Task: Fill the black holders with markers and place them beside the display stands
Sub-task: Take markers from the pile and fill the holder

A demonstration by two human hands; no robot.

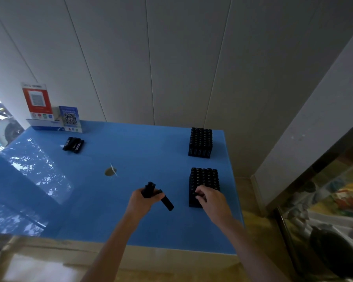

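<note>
On the blue table [102,200] two black holders packed with markers stand at the right: a near holder [204,180] and a far holder [200,142]. My right hand [209,197] sits on the near holder's front, its fingertips pinching a marker top there. My left hand [144,202] grips a bundle of several black markers [158,195]; one of them sticks out toward the lower right. Another small group of loose markers [73,144] lies at the far left, just in front of the display stands: a red one [37,102] and a blue one [69,119].
A round hole with a torn edge [110,171] marks the table's middle. The table ends close to the holders on the right, with floor below. White wall panels rise behind. A glass-fronted cabinet [324,210] stands at the right.
</note>
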